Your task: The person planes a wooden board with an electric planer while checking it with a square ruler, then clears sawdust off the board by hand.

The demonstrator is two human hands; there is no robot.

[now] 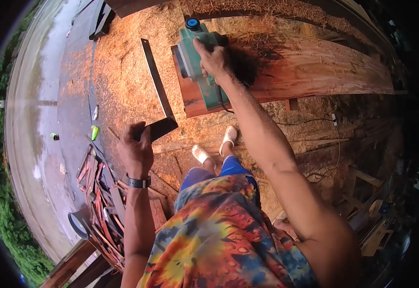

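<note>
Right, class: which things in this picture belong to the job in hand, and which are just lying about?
Likely part of the job:
- green power planer, under the right hand
- L-shaped square, in the left hand
- wooden plank, beneath the planer

Apparently just lying about:
- heap of wood offcuts
- loose shavings
- bright green item, unclear what

1. Passage: gap between square (pixel 164 127) and planer (pixel 197 62), above sawdust (pixel 118 57); wider far, narrow near.
2. Passage: over board (pixel 310 67), right of planer.
3. Obstacle: planer, across board's left end, right hand (pixel 214 62) upon it.
4. Obstacle: square, projecting far from left hand (pixel 137 146).
5. Obstacle: scrap pile (pixel 106 192), near left, beside left forearm.
</note>
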